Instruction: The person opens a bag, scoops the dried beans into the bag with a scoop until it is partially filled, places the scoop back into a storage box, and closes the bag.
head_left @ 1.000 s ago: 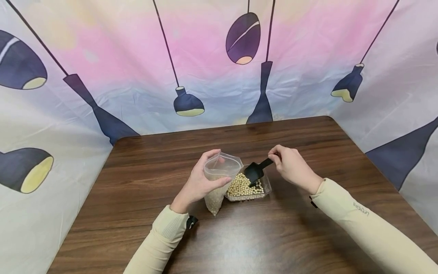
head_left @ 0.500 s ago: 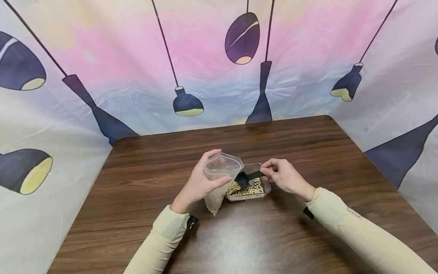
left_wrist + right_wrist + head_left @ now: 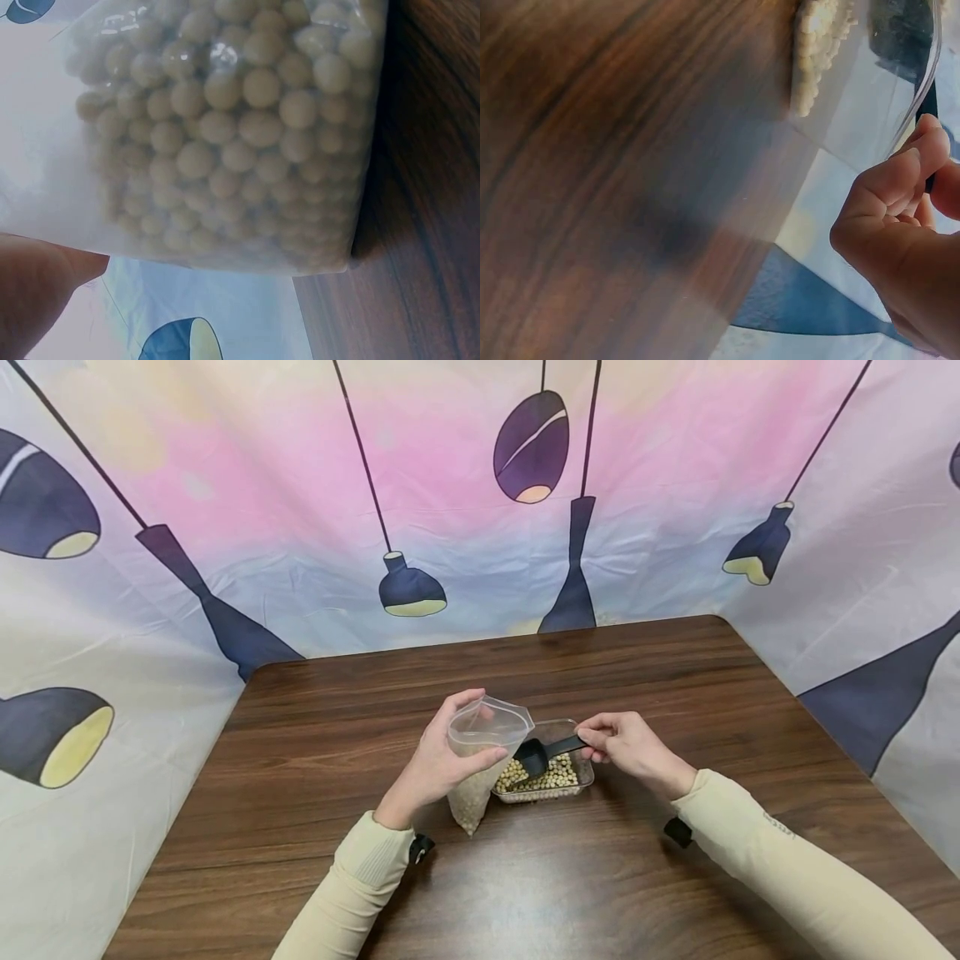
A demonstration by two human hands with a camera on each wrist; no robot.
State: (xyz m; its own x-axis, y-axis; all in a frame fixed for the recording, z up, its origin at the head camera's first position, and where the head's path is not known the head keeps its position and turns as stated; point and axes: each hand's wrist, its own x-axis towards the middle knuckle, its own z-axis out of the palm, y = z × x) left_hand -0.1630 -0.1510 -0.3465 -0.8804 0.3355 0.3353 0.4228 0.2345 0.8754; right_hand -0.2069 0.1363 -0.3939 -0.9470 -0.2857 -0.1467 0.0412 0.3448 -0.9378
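Note:
My left hand (image 3: 438, 762) grips a clear zip bag (image 3: 472, 793) near its open mouth, thumb in front and fingers behind. Pale round beans (image 3: 217, 135) fill the lower part of the bag, whose bottom meets the table. Just right of the bag is a clear plastic tray (image 3: 587, 777) holding more beans (image 3: 558, 772). My right hand (image 3: 630, 747) pinches the handle of a black scoop (image 3: 534, 758) between thumb and fingers. The scoop's head sits low in the tray among the beans, close to the bag; what it carries cannot be seen.
A dark wooden table (image 3: 337, 735) lies under everything, with its rounded far corners near the wall. Behind and at both sides hangs a cloth (image 3: 465, 527) printed with lamps.
My right hand has come down and to the left, lowering the scoop from a steep tilt to a flatter one in the tray. My left hand and the bag stay in place.

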